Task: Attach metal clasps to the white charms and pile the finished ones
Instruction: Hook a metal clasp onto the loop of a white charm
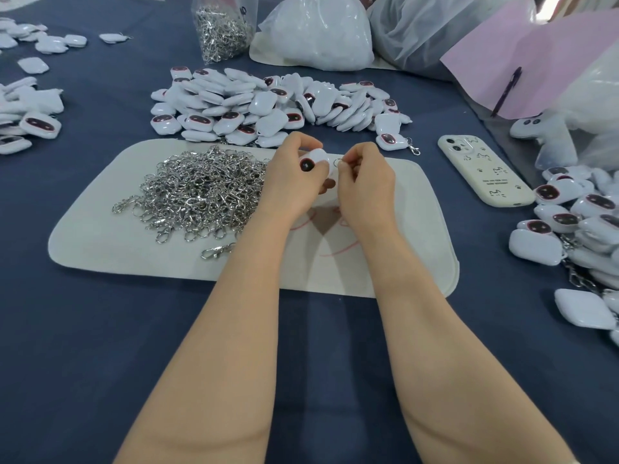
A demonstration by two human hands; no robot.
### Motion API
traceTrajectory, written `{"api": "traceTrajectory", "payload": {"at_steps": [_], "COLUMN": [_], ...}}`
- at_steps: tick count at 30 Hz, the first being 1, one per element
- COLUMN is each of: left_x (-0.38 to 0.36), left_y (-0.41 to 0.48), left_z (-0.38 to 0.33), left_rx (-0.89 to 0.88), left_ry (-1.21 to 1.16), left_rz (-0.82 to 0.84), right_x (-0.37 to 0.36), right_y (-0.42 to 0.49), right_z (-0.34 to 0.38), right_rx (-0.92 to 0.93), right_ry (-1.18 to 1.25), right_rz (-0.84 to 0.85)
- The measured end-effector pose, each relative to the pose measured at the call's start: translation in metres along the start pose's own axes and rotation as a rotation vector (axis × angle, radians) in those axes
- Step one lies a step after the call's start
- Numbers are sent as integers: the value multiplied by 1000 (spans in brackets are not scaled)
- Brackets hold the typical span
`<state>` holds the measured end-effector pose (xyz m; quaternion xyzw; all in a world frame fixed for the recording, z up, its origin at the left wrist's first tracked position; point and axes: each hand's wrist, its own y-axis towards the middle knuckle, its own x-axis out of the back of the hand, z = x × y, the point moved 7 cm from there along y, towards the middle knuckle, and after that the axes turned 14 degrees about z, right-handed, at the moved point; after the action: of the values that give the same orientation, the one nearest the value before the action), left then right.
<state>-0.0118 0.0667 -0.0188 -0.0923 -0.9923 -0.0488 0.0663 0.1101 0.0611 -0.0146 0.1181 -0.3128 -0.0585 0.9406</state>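
Observation:
My left hand grips a white charm with a dark oval face, held above the white mat. My right hand pinches a small metal ring of a clasp right against the charm's edge; the rest of the clasp is hidden by my fingers. A heap of loose silver clasps lies on the mat's left half. Behind the mat spreads a big pile of white charms. At the right edge lies another pile of charms with clasps on them.
A cream phone lies right of the mat. A clear bag of clasps and plastic bags of white stuff stand at the back. More charms lie far left. A pink sheet covers the back right.

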Motion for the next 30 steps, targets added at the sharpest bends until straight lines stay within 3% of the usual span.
{"api": "traceTrajectory", "payload": {"at_steps": [30], "left_x": [6], "left_y": [3], "left_z": [4], "left_rx": [8], "left_ry": [63], "left_rz": [-23], "right_x": [-11], "right_y": [-2], "right_z": [2], "right_rx": [18], "right_ry": [3], "right_rz": [102]}}
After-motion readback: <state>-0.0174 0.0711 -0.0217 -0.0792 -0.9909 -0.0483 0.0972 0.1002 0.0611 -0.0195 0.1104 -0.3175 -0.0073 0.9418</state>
